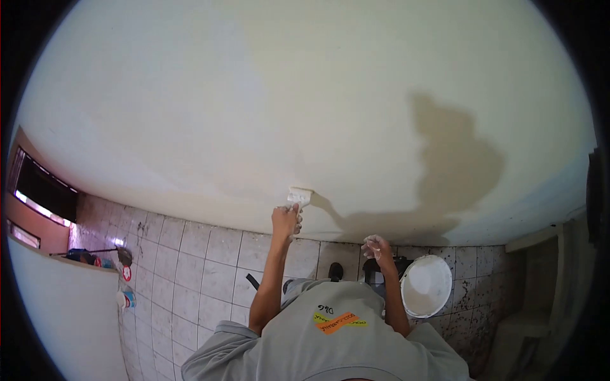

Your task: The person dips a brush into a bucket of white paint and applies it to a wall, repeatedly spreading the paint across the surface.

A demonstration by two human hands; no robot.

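Note:
My left hand (286, 221) is closed round a putty knife (300, 195), whose wide, white-coated blade meets the lower part of the pale wall (330, 95). White smears mark its fingers. Lower and to the right, my right hand (377, 247) is held out in front of the body with its fingers loosely bent and apart; nothing shows in it, and white material coats it too. Close by on the right stands a white bucket (445, 286) with whitish stuff inside.
Grey floor tiles (219, 251) run along the wall's foot, with dark spatters at right. A dark object (401, 263) sits beside the bucket. Small tubs (126, 299) stand by a low partition (63, 305) at left. Concrete ledges (527, 320) are at right.

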